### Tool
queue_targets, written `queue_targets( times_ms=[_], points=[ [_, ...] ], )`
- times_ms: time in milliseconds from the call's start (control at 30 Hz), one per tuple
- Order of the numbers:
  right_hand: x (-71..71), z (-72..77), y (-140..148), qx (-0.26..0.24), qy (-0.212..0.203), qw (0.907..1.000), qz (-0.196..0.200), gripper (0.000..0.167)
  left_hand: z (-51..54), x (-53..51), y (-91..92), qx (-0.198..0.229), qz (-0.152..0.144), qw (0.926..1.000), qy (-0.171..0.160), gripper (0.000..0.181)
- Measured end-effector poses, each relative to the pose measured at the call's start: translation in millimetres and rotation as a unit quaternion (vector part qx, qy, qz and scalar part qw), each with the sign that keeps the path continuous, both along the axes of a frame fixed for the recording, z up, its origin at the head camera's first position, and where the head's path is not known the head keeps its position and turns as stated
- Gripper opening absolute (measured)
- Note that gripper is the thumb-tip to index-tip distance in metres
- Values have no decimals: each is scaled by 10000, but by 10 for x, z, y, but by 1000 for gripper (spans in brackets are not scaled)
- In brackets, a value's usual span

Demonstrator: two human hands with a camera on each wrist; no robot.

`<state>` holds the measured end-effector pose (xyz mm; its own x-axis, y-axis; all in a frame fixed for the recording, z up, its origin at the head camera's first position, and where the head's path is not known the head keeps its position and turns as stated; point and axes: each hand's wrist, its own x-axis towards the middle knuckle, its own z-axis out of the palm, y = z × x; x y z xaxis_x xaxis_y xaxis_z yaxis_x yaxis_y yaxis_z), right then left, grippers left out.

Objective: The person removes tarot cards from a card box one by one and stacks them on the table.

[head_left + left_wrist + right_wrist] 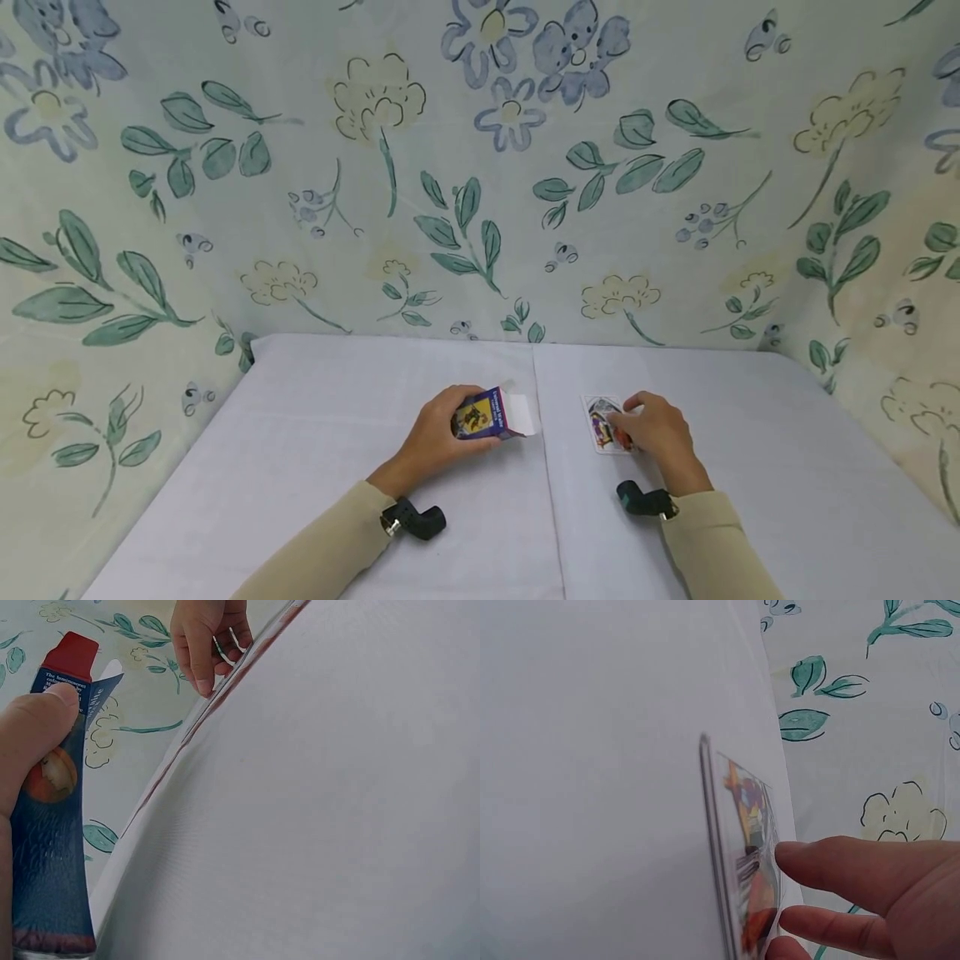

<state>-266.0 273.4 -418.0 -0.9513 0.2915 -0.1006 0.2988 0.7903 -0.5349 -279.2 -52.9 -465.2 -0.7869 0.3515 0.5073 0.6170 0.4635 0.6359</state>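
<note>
My left hand (438, 437) grips a blue tarot card box (480, 414) with a yellow picture on its front. The box's end flap stands open toward the right, and the left wrist view shows my thumb pressed on its narrow blue side (52, 855). On the cloth to the right lies a small, thin stack of picture cards (603, 425), face up. My right hand (660, 429) is over the stack's right side. In the right wrist view its thumb and fingertips (791, 859) meet the top card's face, not wrapped round the edges.
A white cloth (337, 375) covers the table, with a crease running front to back between the box and the cards. Floral fabric (465, 125) hangs behind and at both sides. A black wrist camera (423, 521) sits on each sleeve cuff.
</note>
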Motion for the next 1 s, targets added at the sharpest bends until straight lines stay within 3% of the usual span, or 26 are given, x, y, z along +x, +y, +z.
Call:
queue_targets(
  times_ms=[300, 667, 1000],
  points=[
    [-16, 32, 2, 25, 14, 10000, 74, 44, 55, -5, -9, 21, -14, 10000, -27, 73],
    [0, 17, -6, 23, -27, 10000, -15, 45, 15, 19, -9, -3, -30, 9999, -117, 73],
    [7, 80, -69, -104, 266, 9996, 36, 46, 18, 8, -2, 19, 3, 10000, -31, 72]
  ],
)
